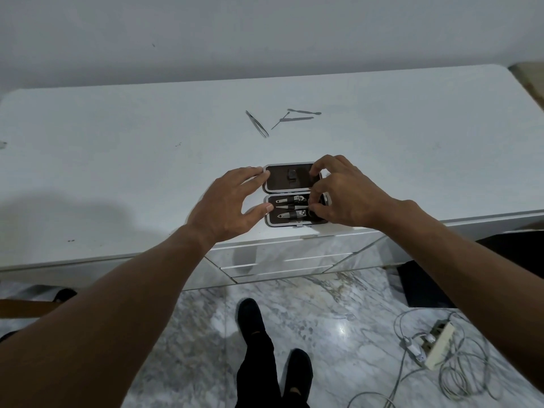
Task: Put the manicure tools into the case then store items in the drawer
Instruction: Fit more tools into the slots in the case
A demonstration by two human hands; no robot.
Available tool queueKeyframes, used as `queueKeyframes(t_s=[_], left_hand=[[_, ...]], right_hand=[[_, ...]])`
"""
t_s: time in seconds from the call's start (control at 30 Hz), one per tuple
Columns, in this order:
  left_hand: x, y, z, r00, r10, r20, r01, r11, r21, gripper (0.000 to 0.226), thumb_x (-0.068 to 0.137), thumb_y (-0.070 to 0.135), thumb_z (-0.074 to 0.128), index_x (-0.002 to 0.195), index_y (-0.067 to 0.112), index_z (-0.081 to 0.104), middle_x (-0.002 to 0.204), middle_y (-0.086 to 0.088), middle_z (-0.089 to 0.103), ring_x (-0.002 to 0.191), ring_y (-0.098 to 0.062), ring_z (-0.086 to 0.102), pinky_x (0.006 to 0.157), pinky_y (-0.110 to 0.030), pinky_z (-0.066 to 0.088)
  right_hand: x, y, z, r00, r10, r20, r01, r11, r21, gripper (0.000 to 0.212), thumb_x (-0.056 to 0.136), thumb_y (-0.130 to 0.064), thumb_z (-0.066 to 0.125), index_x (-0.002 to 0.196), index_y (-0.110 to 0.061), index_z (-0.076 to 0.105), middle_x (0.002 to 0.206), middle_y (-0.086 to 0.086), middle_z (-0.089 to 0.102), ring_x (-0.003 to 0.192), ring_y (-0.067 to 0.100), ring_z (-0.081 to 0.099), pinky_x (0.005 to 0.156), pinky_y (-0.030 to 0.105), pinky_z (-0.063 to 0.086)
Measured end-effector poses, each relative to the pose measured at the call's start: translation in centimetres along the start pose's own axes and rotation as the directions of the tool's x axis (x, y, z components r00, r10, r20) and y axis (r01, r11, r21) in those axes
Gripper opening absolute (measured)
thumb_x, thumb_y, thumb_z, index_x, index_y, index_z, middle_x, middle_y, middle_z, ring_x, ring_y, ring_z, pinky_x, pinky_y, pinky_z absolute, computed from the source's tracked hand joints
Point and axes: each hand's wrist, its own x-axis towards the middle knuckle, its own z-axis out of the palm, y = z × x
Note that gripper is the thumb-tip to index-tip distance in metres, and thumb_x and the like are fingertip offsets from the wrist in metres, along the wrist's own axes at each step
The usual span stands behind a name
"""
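Observation:
A small manicure case [290, 179] lies wide open near the front edge of the white cabinet top [117, 160], dark lining up. Its near half holds several metal tools [290, 207] under straps. My left hand [229, 207] rests at the case's left edge, fingers spread, thumb touching the near half. My right hand [344, 195] covers the case's right end, fingertips pinched on a tool in the near half; which tool is hidden. Farther back on the top lie tweezers [257, 124], a thin pointed tool [290, 119] and a flat pusher [304, 112].
Drawer fronts [273, 260] with a mirrored finish sit under the top, shut. A power strip with tangled white cables [435, 346] lies on the marble floor at right. My feet [250, 319] stand close to the cabinet. A dark object [424, 290] sits by the cabinet's right side.

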Motion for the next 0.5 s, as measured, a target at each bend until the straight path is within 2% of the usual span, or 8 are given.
queueKeyframes(t_s=[0.2, 0.3, 0.5], left_hand=[[0.1, 0.0, -0.2, 1.000, 0.001, 0.005, 0.000, 1.000, -0.017, 0.062, 0.088, 0.054, 0.051, 0.141, 0.021, 0.047, 0.143, 0.003, 0.049, 0.131, -0.014, 0.041, 0.107, -0.032, 0.036], [0.0, -0.1, -0.2, 1.000, -0.009, 0.014, 0.010, 0.999, -0.038, 0.064, 0.087, 0.055, 0.052, 0.142, 0.021, 0.046, 0.143, 0.003, 0.048, 0.132, -0.014, 0.041, 0.108, -0.034, 0.036], [0.1, 0.1, -0.5, 1.000, 0.010, 0.013, -0.009, 0.998, -0.070, 0.063, 0.087, 0.053, 0.051, 0.140, 0.018, 0.048, 0.141, -0.001, 0.051, 0.129, -0.017, 0.044, 0.108, -0.031, 0.034]], right_hand=[[0.3, -0.2, -0.5, 0.999, 0.029, -0.043, -0.027, 0.998, 0.049, 0.013, 0.083, -0.030, 0.067, 0.084, -0.020, 0.075, 0.121, 0.003, 0.054, 0.113, 0.023, 0.050, 0.094, 0.039, 0.047], [1.2, -0.6, -1.6, 0.996, 0.072, -0.046, -0.069, 0.995, 0.072, 0.012, 0.086, -0.027, 0.064, 0.086, -0.017, 0.072, 0.111, 0.005, 0.059, 0.103, 0.022, 0.055, 0.086, 0.032, 0.047], [4.5, -1.7, -2.6, 0.972, 0.218, -0.091, -0.210, 0.974, 0.082, 0.018, 0.088, -0.026, 0.057, 0.094, -0.016, 0.071, 0.103, 0.008, 0.066, 0.095, 0.026, 0.062, 0.081, 0.034, 0.048]])
